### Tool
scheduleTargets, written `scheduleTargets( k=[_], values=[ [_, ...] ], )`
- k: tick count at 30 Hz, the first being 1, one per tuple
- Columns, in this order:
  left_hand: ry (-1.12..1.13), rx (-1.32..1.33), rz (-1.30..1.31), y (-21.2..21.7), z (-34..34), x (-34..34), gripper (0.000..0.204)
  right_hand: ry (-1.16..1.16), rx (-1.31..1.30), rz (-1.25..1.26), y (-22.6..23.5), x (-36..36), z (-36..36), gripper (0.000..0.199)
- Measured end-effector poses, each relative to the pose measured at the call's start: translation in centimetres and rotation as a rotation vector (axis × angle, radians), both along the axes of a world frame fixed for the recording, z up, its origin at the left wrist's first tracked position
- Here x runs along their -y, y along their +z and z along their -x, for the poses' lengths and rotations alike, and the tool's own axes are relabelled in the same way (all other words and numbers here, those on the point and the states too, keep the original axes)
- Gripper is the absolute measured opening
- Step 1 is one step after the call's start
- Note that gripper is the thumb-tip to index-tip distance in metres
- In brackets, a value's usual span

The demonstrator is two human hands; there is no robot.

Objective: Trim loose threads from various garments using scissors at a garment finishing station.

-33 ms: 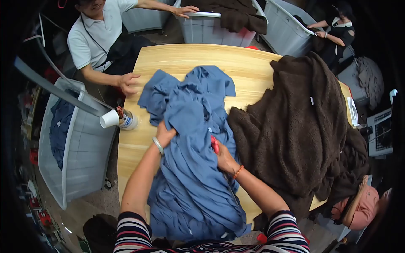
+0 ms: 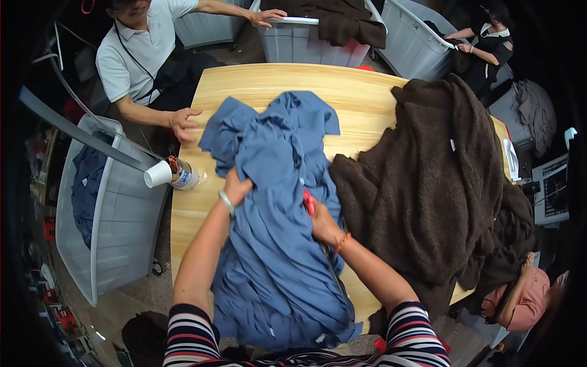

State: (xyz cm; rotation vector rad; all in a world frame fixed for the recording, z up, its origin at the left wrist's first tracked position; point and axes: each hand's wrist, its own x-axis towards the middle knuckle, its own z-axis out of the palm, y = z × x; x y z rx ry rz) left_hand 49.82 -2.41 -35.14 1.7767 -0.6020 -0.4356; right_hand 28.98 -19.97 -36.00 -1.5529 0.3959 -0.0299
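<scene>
A crumpled blue garment lies lengthwise down the middle of the wooden table. At its left edge my left hand grips the cloth, the fingers partly hidden by a fold. My right hand is closed around a small red-handled tool over the garment's right side; its working end is hidden, so I cannot tell its exact kind. Beside my right forearm a dark brown fleecy cloth is heaped on the table's right side, reaching over its edge.
A jar of tools stands at the table's left edge by a white cup. A grey bin with blue cloth is at the left. Another bin stands behind the table. A person's hand rests at the far left table edge.
Both my hands and the blue garment sit very slightly farther left and up in the picture. My grips look the same.
</scene>
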Motion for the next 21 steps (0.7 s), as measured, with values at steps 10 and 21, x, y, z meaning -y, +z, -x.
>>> scheduleTargets(
  k=[10, 21],
  values=[
    [0.338, 0.353, -0.266, 7.4, -6.9, 6.1, 0.091, -0.318, -0.146, 0.011, 3.8, 7.0, -10.7, 0.034],
    [-0.105, 0.597, -0.885, 2.5, 3.7, 6.1, 0.097, -0.251, -0.379, 0.088, 5.2, 3.9, 7.3, 0.032]
  ],
)
